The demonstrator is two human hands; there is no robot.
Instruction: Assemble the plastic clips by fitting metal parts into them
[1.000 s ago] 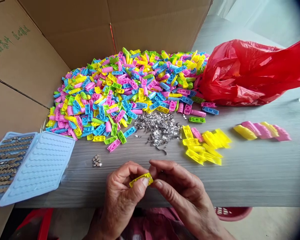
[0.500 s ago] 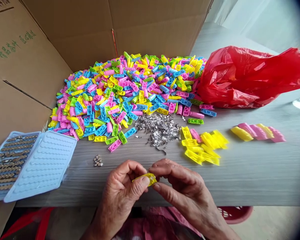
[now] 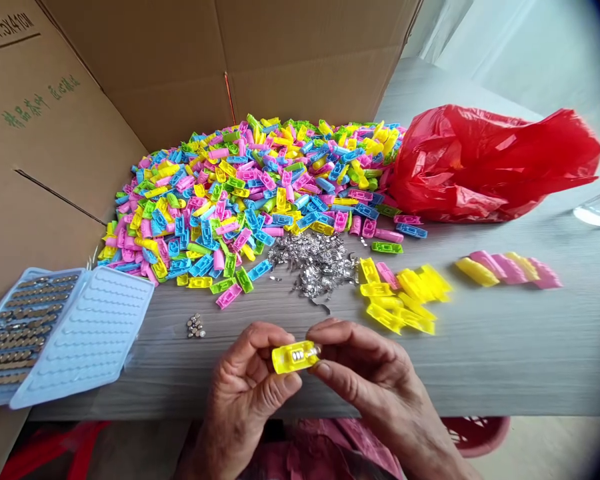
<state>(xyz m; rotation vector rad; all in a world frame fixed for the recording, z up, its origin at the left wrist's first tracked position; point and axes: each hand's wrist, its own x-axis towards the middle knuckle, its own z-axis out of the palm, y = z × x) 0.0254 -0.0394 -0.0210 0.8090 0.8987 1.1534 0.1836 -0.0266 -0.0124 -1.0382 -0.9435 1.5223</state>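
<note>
My left hand (image 3: 245,393) is closed on a yellow plastic casing (image 3: 280,361), its open side facing up. Small silver button cells (image 3: 297,356) sit in a row inside it. At the casing's right end, thumb and fingertips of my right hand (image 3: 380,373) pinch a small shiny, partly clear piece (image 3: 317,349); fingertips hide some of it. Just beyond my hands lies a little cluster of loose button cells (image 3: 196,326). A heap of thin metal strips (image 3: 320,263) is farther back, with several yellow casings (image 3: 384,319) to its right.
A big pile of coloured casings (image 3: 250,193) leans against a cardboard box (image 3: 305,60). The open blue blister tray (image 3: 87,333) of button cells stands left. At right are a red plastic bag (image 3: 455,160) and a row of pink and yellow pieces (image 3: 509,268).
The yellow casing has been turned so its inside faces me, showing the cells. My left thumb has moved off its top to the near edge. The view has shifted slightly.
</note>
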